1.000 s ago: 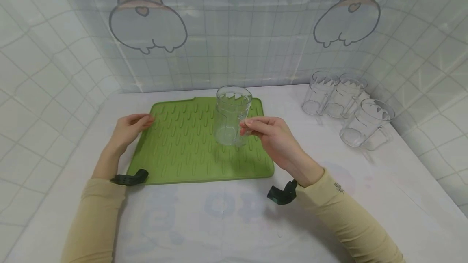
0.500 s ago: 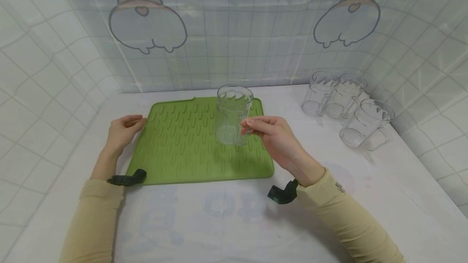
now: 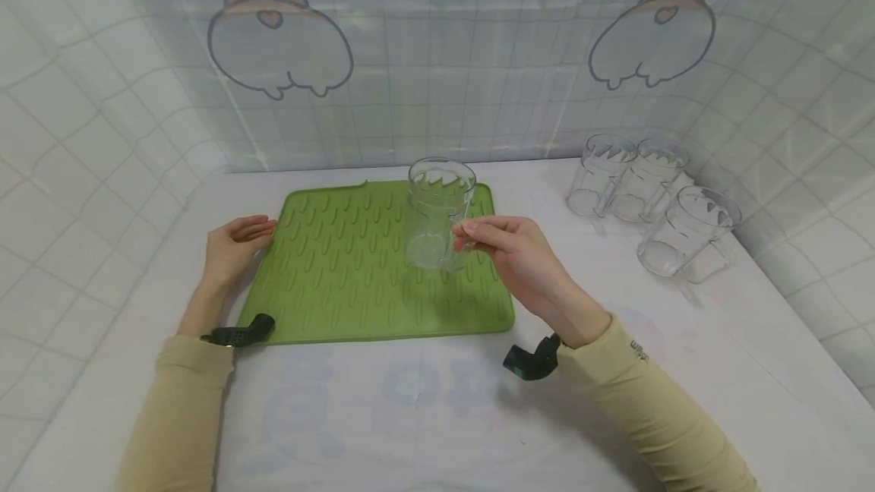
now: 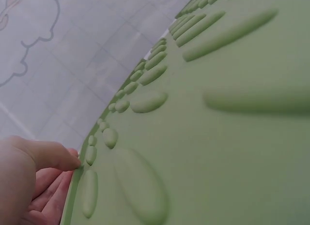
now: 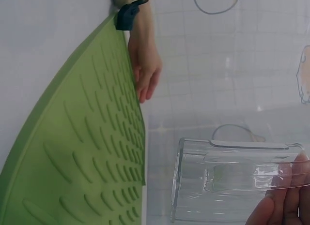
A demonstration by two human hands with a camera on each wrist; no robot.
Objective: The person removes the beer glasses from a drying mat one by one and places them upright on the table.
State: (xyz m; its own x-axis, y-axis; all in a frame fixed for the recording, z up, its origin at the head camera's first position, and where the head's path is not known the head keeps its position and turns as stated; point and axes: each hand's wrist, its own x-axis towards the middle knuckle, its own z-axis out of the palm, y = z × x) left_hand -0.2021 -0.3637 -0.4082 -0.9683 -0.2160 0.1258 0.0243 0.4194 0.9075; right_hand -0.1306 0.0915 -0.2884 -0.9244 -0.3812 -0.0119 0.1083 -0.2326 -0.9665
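Note:
My right hand (image 3: 526, 264) pinches the handle of a clear mug (image 3: 427, 222) between thumb and fingers. Upright, the mug is held over the right half of a green ridged mat (image 3: 328, 287). In the right wrist view, a gap shows between the mug's base (image 5: 177, 186) and the mat (image 5: 72, 138). My left hand (image 3: 231, 249) lies at the mat's left edge with its fingers loosely bent. The left wrist view has the thumb of that hand (image 4: 29, 162) against the mat's rim (image 4: 72, 196), the other fingers outside it.
Several more clear mugs stand upright at the right: one at the back (image 3: 591, 181), another close beside it (image 3: 636, 192), and a third nearer (image 3: 673, 238). A white cloth (image 3: 410, 416) covers the table. Tile-patterned sheets (image 3: 437, 59) rise behind and at both sides.
My left hand has drawn back slightly leftward from over the mat's edge, its fingers now a little more spread. The mug in my right hand has risen very slightly.

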